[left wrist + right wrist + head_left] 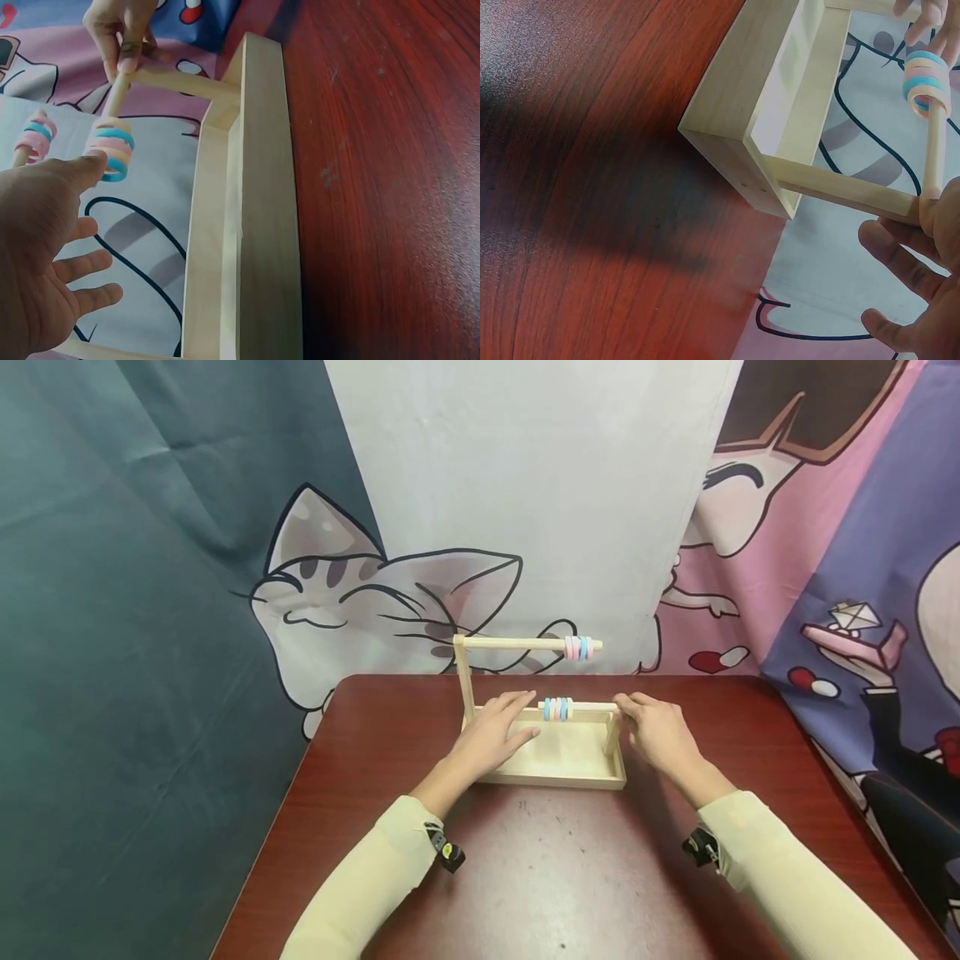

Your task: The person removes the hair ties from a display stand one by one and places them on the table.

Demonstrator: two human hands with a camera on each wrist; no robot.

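Your sleeves (367, 870) lie nearest. Left hand (489, 732): loose, fingers spread, beside the free end of the lower rod (594, 707). Rings (557, 709) on it, above the tray (555, 782), look light, stiff, smooth; pinch their rims. Your right hand (663, 735) pinches the short post (612, 737): probably rigid.

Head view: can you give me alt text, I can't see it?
The right hand grips the supported end of the lower rod on a wooden stand, while the left hand, fingers extended, is beside the rod's free end, near its pastel rings. Behind, the upper rod carries another ring cluster. The stand sits on a reddish-brown table.
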